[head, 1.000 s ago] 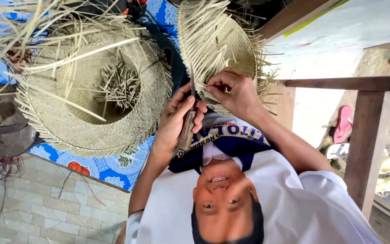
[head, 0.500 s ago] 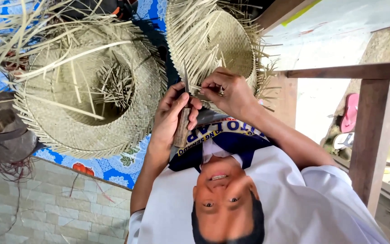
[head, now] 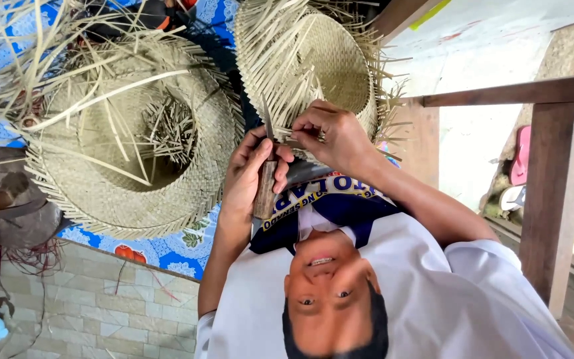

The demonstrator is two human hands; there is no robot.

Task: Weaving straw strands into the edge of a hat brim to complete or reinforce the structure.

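**Q:** Step in hand?
**A:** Trimming, I judged. My left hand was closed round the knife, blade up. My right hand pinched loose strands at the woven hat brim, above my chest.
**Q:** Next move?
**A:** Likely a short cut, clear of my fingertips.

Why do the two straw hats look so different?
The big hat lies alone with its hollow inside showing; the smaller hat is being worked on. The right hand pinches the smaller hat's edge, and the left hand holds a knife there. The big hat has a wide woven brim; the smaller hat's edge is mostly long loose strips. Both are woven from pale straw.
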